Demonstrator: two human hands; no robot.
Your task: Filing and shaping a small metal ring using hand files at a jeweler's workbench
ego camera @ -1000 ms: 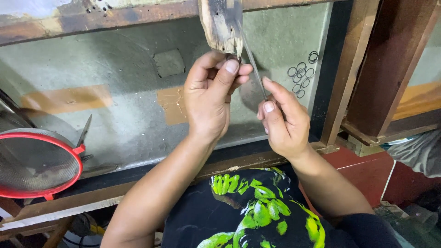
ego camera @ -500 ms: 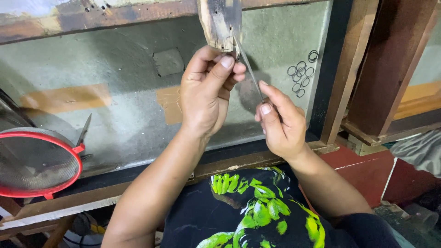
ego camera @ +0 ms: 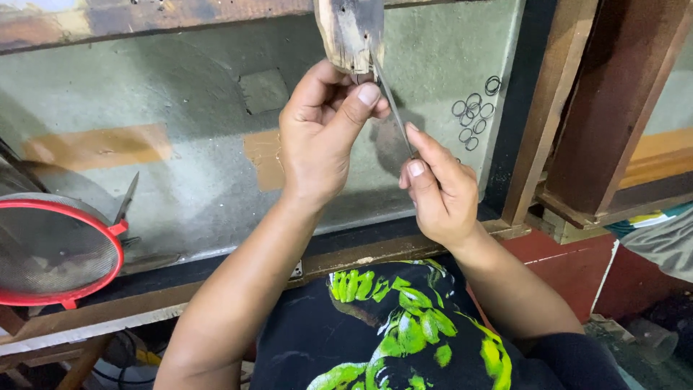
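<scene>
Far left there was a red-rimmed sieve sitting by the wooden bench edge. Moving right, the left hand was curled tight up against the bottom of a worn wooden peg, thumb pressed over the fingers, probably pinching something small there, but I couldn't make it out. The right hand was just beside it, pinched shut on a thin metal file that angled up to the peg. Further right, a bunch of small wire rings lay on the grey tray, well clear of both hands.
</scene>
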